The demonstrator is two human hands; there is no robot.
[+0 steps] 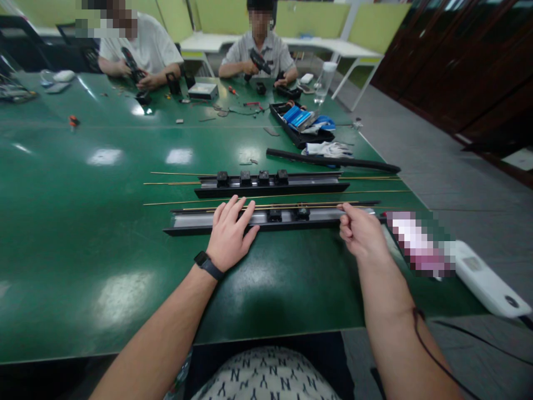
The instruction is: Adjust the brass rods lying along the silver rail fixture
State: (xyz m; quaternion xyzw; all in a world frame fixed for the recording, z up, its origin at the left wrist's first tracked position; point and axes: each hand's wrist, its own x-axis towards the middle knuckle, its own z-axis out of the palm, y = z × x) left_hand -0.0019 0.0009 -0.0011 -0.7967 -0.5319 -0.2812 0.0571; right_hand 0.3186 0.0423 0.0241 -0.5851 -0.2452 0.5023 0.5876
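A long black channel with a pale inner face point(191, 221) lies crosswise in front of me, holding two small black blocks point(275, 214). My left hand point(230, 236) rests over its left part, palm down with the fingers stretched out. At the right end, my right hand point(361, 229) is closed in a pinch on a thin brass rod point(308, 205), which runs along the channel's far edge toward my left hand. Behind lies a second black channel point(272, 191) with several black blocks point(245, 178) in it. More thin brass rods point(175, 203) lie around both channels.
A black tray with blue packets point(300, 139), a white glove point(328, 149) and a black strip point(333, 160) lie beyond. A white device point(487, 278) is at the right edge. Two people point(260, 55) handle power drills across the green table point(125, 294).
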